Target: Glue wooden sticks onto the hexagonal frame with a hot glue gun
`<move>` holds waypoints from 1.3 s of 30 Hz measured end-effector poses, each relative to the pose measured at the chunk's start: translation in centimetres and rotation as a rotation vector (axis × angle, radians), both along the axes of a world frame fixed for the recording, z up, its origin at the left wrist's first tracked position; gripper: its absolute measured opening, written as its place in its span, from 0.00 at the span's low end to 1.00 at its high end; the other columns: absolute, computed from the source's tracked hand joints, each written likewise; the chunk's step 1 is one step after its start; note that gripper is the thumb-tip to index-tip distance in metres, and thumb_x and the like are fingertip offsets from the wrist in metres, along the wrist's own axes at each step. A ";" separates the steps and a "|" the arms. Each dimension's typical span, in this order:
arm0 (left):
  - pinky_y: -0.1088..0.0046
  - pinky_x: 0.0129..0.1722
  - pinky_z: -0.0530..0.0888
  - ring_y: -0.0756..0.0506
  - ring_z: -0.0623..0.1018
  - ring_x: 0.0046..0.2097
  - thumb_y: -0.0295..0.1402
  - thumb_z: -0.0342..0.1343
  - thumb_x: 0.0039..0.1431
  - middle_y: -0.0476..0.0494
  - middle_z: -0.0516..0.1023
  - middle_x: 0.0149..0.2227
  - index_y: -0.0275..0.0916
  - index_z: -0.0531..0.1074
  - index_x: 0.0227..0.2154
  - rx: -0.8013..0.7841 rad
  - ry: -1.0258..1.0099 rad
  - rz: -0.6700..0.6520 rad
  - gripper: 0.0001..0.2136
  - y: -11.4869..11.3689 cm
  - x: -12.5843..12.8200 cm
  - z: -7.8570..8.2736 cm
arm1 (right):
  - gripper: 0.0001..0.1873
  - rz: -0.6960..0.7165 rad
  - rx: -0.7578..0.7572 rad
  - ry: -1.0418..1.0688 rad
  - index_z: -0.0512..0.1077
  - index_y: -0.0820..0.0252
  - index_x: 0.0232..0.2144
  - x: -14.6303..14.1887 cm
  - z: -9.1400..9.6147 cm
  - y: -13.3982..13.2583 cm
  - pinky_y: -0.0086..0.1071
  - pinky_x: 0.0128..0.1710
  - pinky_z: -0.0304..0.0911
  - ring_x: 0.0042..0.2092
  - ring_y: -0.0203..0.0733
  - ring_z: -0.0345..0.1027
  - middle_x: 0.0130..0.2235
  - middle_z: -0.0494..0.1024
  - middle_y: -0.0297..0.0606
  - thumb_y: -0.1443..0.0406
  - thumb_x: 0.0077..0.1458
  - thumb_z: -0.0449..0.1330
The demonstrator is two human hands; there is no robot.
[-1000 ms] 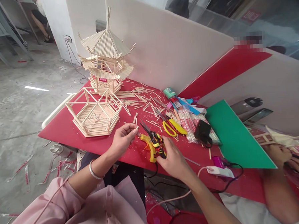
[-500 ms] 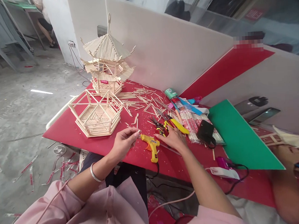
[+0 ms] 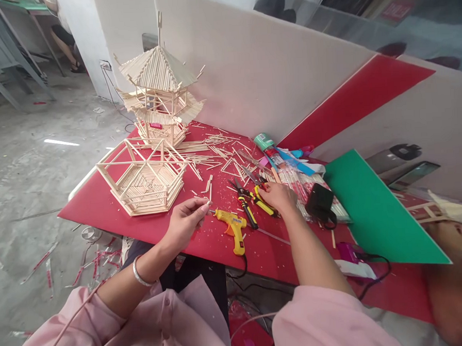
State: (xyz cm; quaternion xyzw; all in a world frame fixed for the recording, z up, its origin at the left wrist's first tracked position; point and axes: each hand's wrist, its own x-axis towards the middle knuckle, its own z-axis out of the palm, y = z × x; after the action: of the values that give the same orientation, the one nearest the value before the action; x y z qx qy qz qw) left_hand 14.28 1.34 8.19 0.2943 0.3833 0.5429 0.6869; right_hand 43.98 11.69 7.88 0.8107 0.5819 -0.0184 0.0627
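1. Your left hand [image 3: 187, 222] is over the table's [image 3: 198, 243] front edge, thumb and fingertips pinched narrow on what looks like a small pale piece [image 3: 209, 203].
2. Your right hand [image 3: 279, 196] reaches farther in from that edge, fingers at the yellow handles of the scissors [image 3: 266, 208]; you cannot tell whether they grip.
3. The clippers [image 3: 249, 214] lie just left of the scissors.
4. The glue gun [image 3: 234, 225] lies between your hands near the front edge, nozzle toward your left fingertips.
5. The open stick frame [image 3: 149, 198] sits near the table's left corner; the stick tower [image 3: 159, 76] stands behind it, toward the back edge.
6. Right of your right hand, a black box [image 3: 318, 200] rests on wrapped sticks [image 3: 339, 212], beside a green board [image 3: 384, 216].
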 end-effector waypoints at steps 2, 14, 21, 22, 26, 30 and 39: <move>0.80 0.17 0.57 0.57 0.63 0.19 0.44 0.73 0.38 0.51 0.73 0.21 0.35 0.77 0.30 -0.011 -0.013 0.006 0.20 0.1 -0.2 -0.1 | 0.25 0.026 -0.026 0.010 0.75 0.57 0.52 -0.5 0.0 0.3 0.40 0.42 0.63 0.49 0.57 0.73 0.49 0.79 0.51 0.54 0.55 0.59; 0.80 0.17 0.54 0.57 0.63 0.19 0.43 0.73 0.38 0.51 0.73 0.21 0.34 0.77 0.30 -0.055 -0.049 0.014 0.20 0.5 -0.2 -0.3 | 0.25 -0.038 0.142 -0.105 0.71 0.63 0.57 0.9 -0.3 -0.4 0.43 0.47 0.63 0.53 0.58 0.69 0.50 0.76 0.57 0.60 0.60 0.53; 0.80 0.17 0.53 0.57 0.62 0.19 0.42 0.73 0.39 0.50 0.73 0.21 0.35 0.77 0.29 -0.070 -0.061 -0.008 0.19 0.6 0.1 -0.6 | 0.25 0.029 -0.109 -0.050 0.73 0.60 0.54 0.0 -0.8 0.1 0.39 0.44 0.65 0.49 0.56 0.73 0.48 0.79 0.53 0.58 0.56 0.57; 0.80 0.17 0.53 0.57 0.63 0.19 0.42 0.73 0.39 0.50 0.73 0.22 0.35 0.77 0.29 -0.072 -0.059 -0.008 0.19 0.6 0.1 -0.5 | 0.26 0.050 -0.118 -0.041 0.72 0.59 0.56 0.1 -0.8 0.4 0.39 0.44 0.65 0.50 0.55 0.73 0.50 0.78 0.52 0.60 0.54 0.58; 0.80 0.16 0.53 0.57 0.63 0.19 0.42 0.73 0.39 0.49 0.74 0.22 0.35 0.78 0.29 -0.065 -0.077 0.002 0.18 0.4 -0.1 -0.4 | 0.28 0.113 -0.079 0.012 0.67 0.54 0.60 1.0 -0.8 1.0 0.35 0.47 0.65 0.53 0.48 0.71 0.55 0.75 0.45 0.61 0.57 0.55; 0.81 0.16 0.51 0.58 0.62 0.18 0.41 0.74 0.37 0.50 0.73 0.22 0.34 0.78 0.28 -0.064 -0.113 0.027 0.18 0.3 -0.5 -0.1 | 0.26 0.025 -0.047 -0.096 0.69 0.58 0.58 1.0 -1.1 1.0 0.42 0.50 0.65 0.58 0.55 0.67 0.58 0.71 0.54 0.64 0.58 0.54; 0.82 0.18 0.58 0.57 0.65 0.19 0.36 0.76 0.35 0.51 0.72 0.18 0.34 0.80 0.28 -0.083 -0.170 0.058 0.17 -0.4 -1.4 -0.1 | 0.20 -0.064 -0.054 -0.041 0.78 0.66 0.44 1.2 -1.0 3.0 0.44 0.50 0.66 0.52 0.59 0.74 0.46 0.80 0.59 0.69 0.45 0.65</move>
State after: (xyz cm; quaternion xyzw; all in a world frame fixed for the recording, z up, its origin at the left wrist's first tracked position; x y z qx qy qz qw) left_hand 12.91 0.89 8.13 0.2071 0.3541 0.5690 0.7127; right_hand 45.16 14.73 6.85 0.8270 0.5535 -0.0194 0.0960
